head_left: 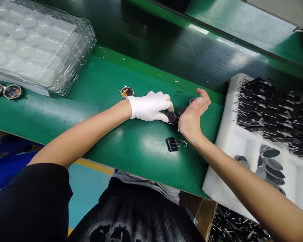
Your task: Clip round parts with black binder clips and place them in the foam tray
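My left hand (151,107), in a white glove, has its thumb and fingertips closed around the edge of a dark round disc (171,117) on the green table. Against that disc's right side rests the lower palm of my bare right hand (194,116), whose fingers are raised and loosely apart. Under the palm a small black piece shows in part; its kind is hidden. Another dark disc (182,110) and a metal-rimmed round piece (191,101) lie behind my right hand. Nearer to me is a black binder clip (172,144). Beyond my left wrist sits a round watch-like piece (127,91).
Stacked clear plastic trays (65,60) stand at the left, with two round metal-rimmed pieces (12,91) before them. On the right, a white foam tray (223,148) carries many black binder clips (265,107) and grey discs (274,164). More clips (234,225) lie below the table edge.
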The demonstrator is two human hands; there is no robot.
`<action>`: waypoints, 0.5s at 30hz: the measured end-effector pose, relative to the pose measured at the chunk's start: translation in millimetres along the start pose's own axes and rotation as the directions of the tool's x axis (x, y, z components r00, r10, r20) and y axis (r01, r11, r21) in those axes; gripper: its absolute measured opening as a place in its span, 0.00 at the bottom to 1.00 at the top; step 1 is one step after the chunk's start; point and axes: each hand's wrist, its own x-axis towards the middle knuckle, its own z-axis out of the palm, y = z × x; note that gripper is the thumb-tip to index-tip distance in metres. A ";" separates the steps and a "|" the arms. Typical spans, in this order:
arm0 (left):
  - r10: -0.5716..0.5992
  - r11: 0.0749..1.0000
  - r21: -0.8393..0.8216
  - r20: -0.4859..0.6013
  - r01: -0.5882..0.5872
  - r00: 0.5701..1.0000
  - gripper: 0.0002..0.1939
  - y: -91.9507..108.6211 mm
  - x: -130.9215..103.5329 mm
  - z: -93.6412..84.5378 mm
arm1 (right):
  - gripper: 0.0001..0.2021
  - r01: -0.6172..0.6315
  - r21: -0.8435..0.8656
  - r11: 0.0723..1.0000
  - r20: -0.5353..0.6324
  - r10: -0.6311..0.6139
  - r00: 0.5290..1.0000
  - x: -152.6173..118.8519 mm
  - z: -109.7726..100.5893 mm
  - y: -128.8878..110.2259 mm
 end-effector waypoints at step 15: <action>-0.002 0.988 0.150 -0.215 0.035 0.977 0.30 15.6 -6.0 22.6 | 0.33 0.072 -0.063 0.995 -0.029 -0.074 0.997 5.8 6.8 15.3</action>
